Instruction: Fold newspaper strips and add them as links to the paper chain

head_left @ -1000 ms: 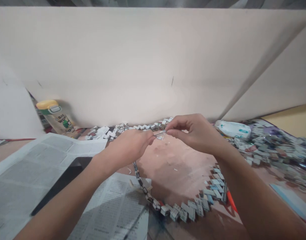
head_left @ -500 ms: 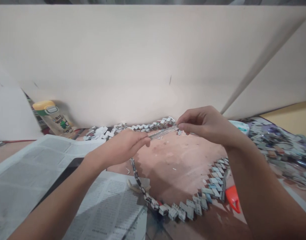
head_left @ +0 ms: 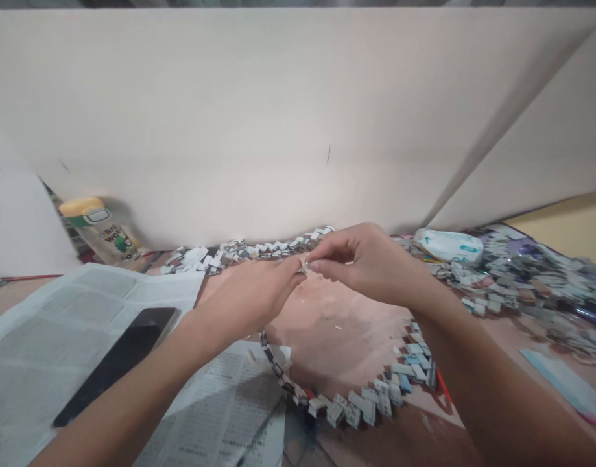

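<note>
My left hand (head_left: 263, 285) and my right hand (head_left: 351, 259) meet above the middle of the table, fingertips almost touching. Between them a small folded piece of printed paper strip (head_left: 305, 266) shows, mostly hidden by the fingers. Thumb and forefinger of my right hand pinch it, and the left fingers close on its other end. Below and around the hands curves a long zigzag chain of folded paper (head_left: 360, 405). Its far stretch (head_left: 283, 248) runs along the back by the white panel.
Newspaper sheets (head_left: 205, 402) lie at left, with a black phone (head_left: 117, 363) on them. A bottle with a yellow lid (head_left: 100, 227) leans at back left. A white packet (head_left: 451, 246) and a heap of paper pieces (head_left: 531, 279) spread at right. A white panel (head_left: 259, 130) stands behind.
My right hand has moved left to my left hand. The paper strip, stretched out between them before, is now folded short and mostly covered by the fingers.
</note>
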A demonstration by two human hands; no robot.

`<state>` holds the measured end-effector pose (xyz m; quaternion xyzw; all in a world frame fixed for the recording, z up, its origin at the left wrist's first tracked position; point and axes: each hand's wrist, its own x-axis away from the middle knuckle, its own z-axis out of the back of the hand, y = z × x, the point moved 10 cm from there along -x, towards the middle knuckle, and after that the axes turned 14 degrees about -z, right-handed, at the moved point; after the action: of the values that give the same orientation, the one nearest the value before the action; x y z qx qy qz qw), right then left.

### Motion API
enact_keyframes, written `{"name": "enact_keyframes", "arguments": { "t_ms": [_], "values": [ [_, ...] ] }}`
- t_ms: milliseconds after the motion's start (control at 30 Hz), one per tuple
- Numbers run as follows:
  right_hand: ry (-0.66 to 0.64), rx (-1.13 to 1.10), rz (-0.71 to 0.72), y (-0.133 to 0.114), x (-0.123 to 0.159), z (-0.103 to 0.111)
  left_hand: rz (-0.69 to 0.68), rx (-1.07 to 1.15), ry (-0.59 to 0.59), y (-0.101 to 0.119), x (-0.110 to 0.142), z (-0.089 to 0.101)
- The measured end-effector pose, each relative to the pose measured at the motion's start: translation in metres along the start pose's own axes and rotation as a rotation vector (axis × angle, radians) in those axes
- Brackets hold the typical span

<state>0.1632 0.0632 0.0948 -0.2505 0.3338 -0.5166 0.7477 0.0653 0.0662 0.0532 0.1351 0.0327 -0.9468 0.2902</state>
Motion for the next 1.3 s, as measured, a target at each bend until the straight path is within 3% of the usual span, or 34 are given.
{"name": "enact_keyframes", "arguments": {
  "t_ms": [233,500,800,1067,1300],
  "values": [
    [0.012,0.15,0.09,-0.007,0.003,-0.002,-0.051,0.032,-0.021,0.005,0.002,0.002],
    [-0.022,0.419,0.151,-0.016,0.011,-0.022,-0.108,0.079,-0.039,0.01,0.001,0.0],
    [-0.006,0.598,0.112,-0.008,0.006,-0.032,-0.063,-0.007,-0.05,0.003,0.0,-0.001],
    [0.038,0.477,0.036,0.013,-0.006,-0.001,0.003,-0.103,-0.173,-0.017,0.007,0.002],
    [0.026,0.393,-0.032,0.034,-0.01,0.026,-0.04,0.079,-0.147,-0.029,0.01,0.003]
  ]
}}
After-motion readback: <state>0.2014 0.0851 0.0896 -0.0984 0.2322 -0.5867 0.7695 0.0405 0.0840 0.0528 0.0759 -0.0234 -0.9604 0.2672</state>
